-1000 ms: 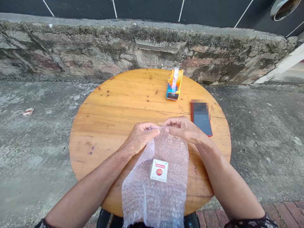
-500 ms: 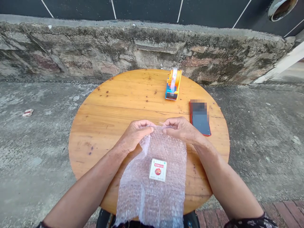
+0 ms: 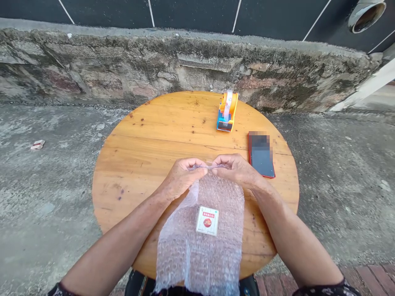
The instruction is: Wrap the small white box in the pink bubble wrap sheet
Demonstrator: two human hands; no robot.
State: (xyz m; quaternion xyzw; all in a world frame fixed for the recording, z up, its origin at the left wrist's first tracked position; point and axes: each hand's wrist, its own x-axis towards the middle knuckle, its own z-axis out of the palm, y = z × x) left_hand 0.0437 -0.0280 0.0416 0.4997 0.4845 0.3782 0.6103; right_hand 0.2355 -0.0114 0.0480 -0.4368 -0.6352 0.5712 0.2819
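A sheet of clear bubble wrap [image 3: 212, 259] lies over the near part of the table and hangs past its front edge. On it rests a small square white box [image 3: 207, 220] with red print and a round red picture. My left hand [image 3: 188, 174] pinches the far edge of the wrap between thumb and fingers. Close beside it, my right hand [image 3: 231, 168] grips the same edge, the two thumbs nearly meeting. Between the hands the edge looks gathered and slightly raised.
The round wooden table [image 3: 129, 144] carries a yellow and blue tape dispenser [image 3: 227, 111] at the back and a phone in a red case [image 3: 262, 158] by my right forearm. A stone wall base [image 3: 123, 68] stands behind. A small crumpled packet [image 3: 37, 144] lies on the ground.
My left hand has moved right, closer to my right hand, and the wrap's far edge has become bunched between them. The view has shifted slightly; the box stays on the wrap.
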